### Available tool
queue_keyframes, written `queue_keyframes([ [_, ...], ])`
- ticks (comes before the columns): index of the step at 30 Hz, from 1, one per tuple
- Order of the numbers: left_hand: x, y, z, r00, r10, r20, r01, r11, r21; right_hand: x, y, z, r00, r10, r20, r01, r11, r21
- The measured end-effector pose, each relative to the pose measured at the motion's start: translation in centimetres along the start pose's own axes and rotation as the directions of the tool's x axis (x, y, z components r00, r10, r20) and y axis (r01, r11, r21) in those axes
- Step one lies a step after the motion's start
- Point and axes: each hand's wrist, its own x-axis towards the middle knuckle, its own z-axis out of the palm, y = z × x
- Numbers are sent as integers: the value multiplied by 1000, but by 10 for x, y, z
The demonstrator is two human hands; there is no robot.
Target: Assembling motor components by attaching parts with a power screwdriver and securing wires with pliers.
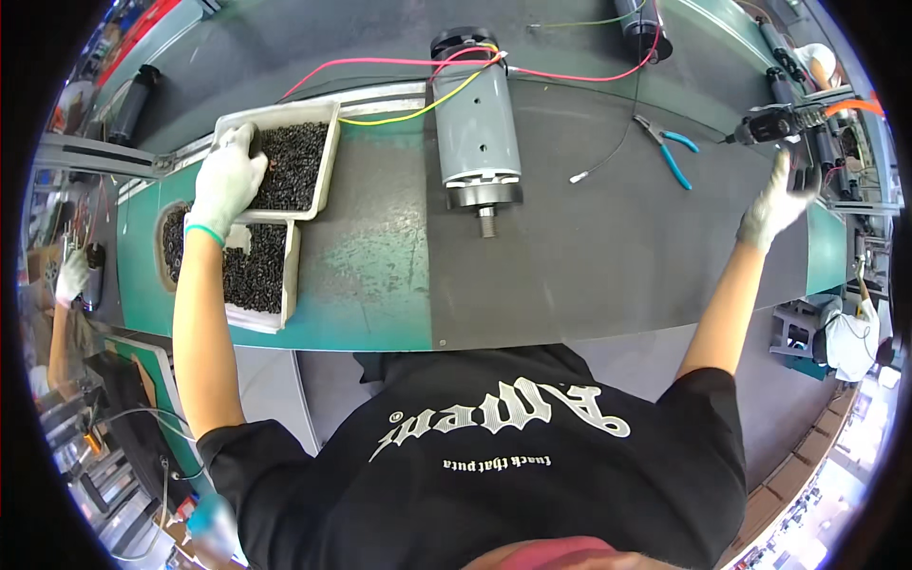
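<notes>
My left hand [231, 179], in a white glove with a green cuff, reaches into the upper white tray [331, 157] of small black parts [293, 163]. Its fingers are curled among the parts, and what they pinch is hidden. Far to the right, my gloved right hand [777, 199] is raised with fingers apart, just below a black power screwdriver [774, 126] on an orange hose. Between my hands a grey cylindrical motor [478, 128] lies on the bench, its shaft toward me, with red and yellow wires at its far end.
A second white tray [291, 275] of black parts sits nearer me, beside a rounded container [171, 249]. Blue-handled pliers [673, 152] and a thin wire lie right of the motor. Another motor [644, 28] stands farther back. Co-workers' hands [72, 277] appear at the sides.
</notes>
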Motion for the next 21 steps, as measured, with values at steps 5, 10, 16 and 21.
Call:
queue_keyframes([
  [5, -3, 1, -15, 998, -66, 8, 66, 997, -42, 84, 102, 6, 543, 208, 814, -422, 905, 50],
  [10, -16, 17, -42, 969, -226, 99, 242, 790, -563, 83, 41, 16, 379, 142, 915, -297, 954, -25],
  [16, -38, 50, -52, 929, -366, 62, 221, 411, -884, -37, -114, 7, 599, -25, 800, -669, 533, 518],
  [21, -77, 170, -95, 934, -334, 129, 10, -335, -942, -92, -187, 24, 462, -113, 880, -856, 204, 476],
])
